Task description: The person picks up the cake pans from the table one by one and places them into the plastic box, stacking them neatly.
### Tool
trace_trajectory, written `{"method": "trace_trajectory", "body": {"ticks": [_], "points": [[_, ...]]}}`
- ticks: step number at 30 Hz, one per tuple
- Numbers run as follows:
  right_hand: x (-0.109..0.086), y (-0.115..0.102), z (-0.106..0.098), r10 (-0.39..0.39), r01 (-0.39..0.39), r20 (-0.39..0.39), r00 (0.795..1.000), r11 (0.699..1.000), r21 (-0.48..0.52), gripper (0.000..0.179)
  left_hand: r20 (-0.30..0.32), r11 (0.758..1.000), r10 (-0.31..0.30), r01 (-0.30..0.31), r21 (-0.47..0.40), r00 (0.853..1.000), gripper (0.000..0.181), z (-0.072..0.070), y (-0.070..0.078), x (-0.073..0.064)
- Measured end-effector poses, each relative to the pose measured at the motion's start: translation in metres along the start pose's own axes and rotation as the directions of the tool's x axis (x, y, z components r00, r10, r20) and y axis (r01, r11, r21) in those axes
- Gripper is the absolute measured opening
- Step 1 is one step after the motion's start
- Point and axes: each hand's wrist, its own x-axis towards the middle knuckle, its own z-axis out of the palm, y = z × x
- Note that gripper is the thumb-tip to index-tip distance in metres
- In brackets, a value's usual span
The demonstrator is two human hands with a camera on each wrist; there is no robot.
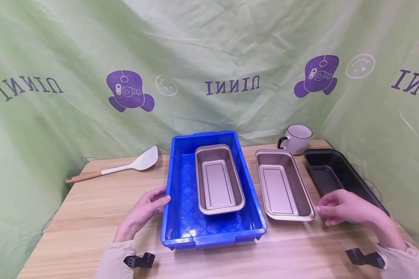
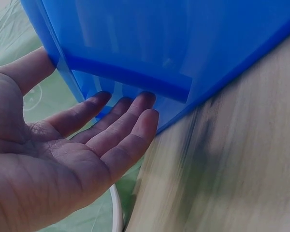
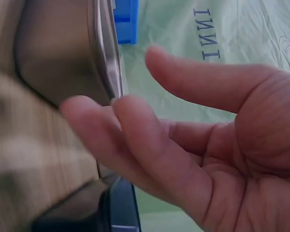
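Observation:
A blue plastic bin [image 1: 183, 193] stands on the table with a bronze-coloured loaf pan [image 1: 218, 186] inside it, toward the right. At the bin's left side is my left hand [image 1: 146, 207]; its thumb meets the rim and its fingers lie loosely along the outer wall, as the left wrist view shows. A second bronze loaf pan [image 1: 277, 190] sits on the table just right of the bin. Beside that pan's near right corner my right hand [image 1: 345, 207] hovers, fingers loosely bent with nothing between them. The right wrist view shows its fingertips close to the pan's rim; contact is unclear.
A black loaf pan [image 1: 329, 174] lies at the far right, partly behind my right hand. Behind the pans stands a white mug [image 1: 298, 138] with a black handle. A white spatula [image 1: 146, 159] with a wooden handle rests at the back left. Green printed cloth [image 1: 209, 50] surrounds the table.

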Motion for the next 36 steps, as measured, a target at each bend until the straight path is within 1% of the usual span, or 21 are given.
{"method": "trace_trajectory", "body": {"ticks": [2, 4, 7, 11, 13, 16, 20, 24, 27, 31, 36], "points": [[0.002, 0.003, 0.003, -0.004, 0.003, 0.052, 0.999, 1.0, 0.022, 0.025, -0.007, 1.0, -0.001, 0.001, 0.009, 1.0, 0.06, 0.0, 0.002, -0.001], [0.007, 0.004, 0.008, -0.001, -0.004, 0.086, 0.996, 0.999, 0.054, 0.025, -0.013, 1.0, -0.001, 0.001, 0.017, 1.0, 0.06, 0.0, 0.003, -0.001], [0.015, 0.006, 0.017, 0.01, -0.016, 0.073, 0.997, 0.996, 0.087, 0.025, -0.021, 1.0, 0.0, 0.0, 0.024, 1.0, 0.06, 0.0, 0.004, -0.002], [0.02, 0.006, 0.022, 0.02, -0.024, 0.041, 0.999, 0.995, 0.093, 0.022, -0.031, 0.999, -0.004, 0.006, 0.039, 1.0, 0.06, 0.0, 0.003, -0.002], [0.02, 0.006, 0.022, 0.028, -0.034, 0.052, 0.998, 0.994, 0.104, 0.023, -0.036, 0.999, -0.008, 0.01, 0.049, 0.999, 0.06, -0.001, 0.003, -0.001], [0.02, 0.008, 0.02, 0.035, -0.049, 0.095, 0.995, 0.988, 0.148, 0.025, -0.038, 0.999, -0.009, 0.011, 0.051, 0.999, 0.06, -0.001, 0.003, -0.001], [0.022, 0.013, 0.02, -0.006, -0.037, 0.17, 0.985, 0.968, 0.248, 0.026, -0.035, 0.999, -0.009, 0.011, 0.05, 0.999, 0.06, 0.0, 0.003, 0.0], [0.028, 0.016, 0.023, -0.044, -0.032, 0.213, 0.976, 0.939, 0.342, 0.024, -0.036, 0.999, -0.015, 0.017, 0.051, 0.999, 0.06, 0.0, 0.003, 0.0], [0.031, 0.016, 0.025, -0.036, -0.055, 0.224, 0.974, 0.92, 0.388, 0.022, -0.042, 0.998, -0.02, 0.022, 0.054, 0.999, 0.061, -0.001, 0.003, -0.001], [0.034, 0.015, 0.026, -0.017, -0.083, 0.228, 0.974, 0.903, 0.422, 0.02, -0.045, 0.998, -0.023, 0.025, 0.054, 0.999, 0.061, -0.001, 0.002, -0.001], [0.035, 0.014, 0.026, -0.029, -0.077, 0.215, 0.976, 0.88, 0.469, 0.02, -0.027, 0.999, -0.017, 0.017, 0.031, 1.0, 0.061, 0.0, 0.002, -0.001]]}}
